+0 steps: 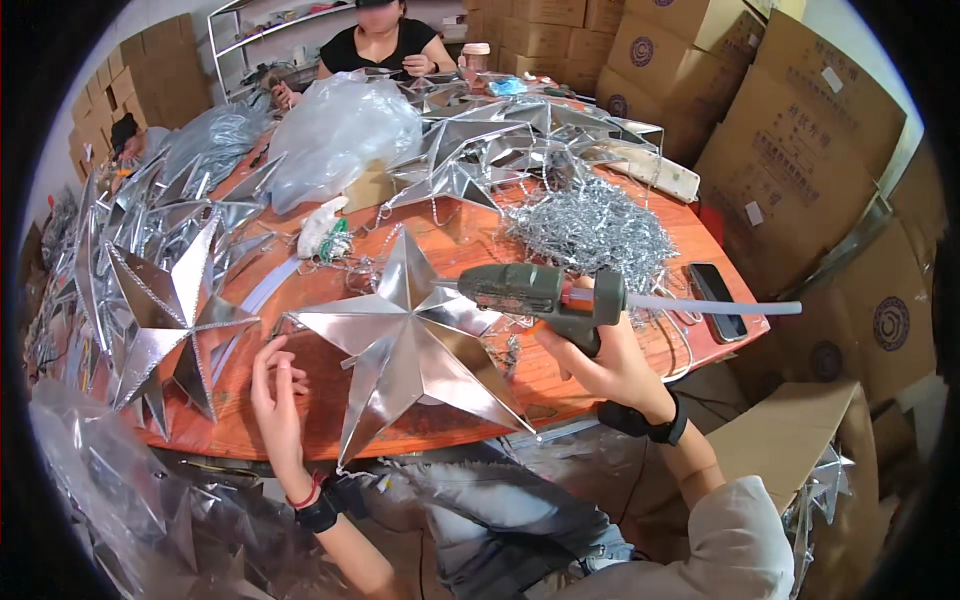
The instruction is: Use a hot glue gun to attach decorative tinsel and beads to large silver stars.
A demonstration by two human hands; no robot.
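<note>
A shiny silver five-pointed star stands at the near edge of the orange-brown table. My right hand is wrapped round the handle of a dark green glue gun. Its nozzle points left, at the star's upper arms, and a long whitish glue stick sticks out of its back. My left hand is beside the star's left arm, fingers loosely bent and apart, with nothing visible in them. Left of it leans another silver star with beaded-looking trim along its ridges. Whether glue is on the near star I cannot tell.
A heap of silver tinsel and a black phone lie to the right. More silver stars and a clear plastic bag fill the far side. Another person sits opposite. Cardboard boxes line the right.
</note>
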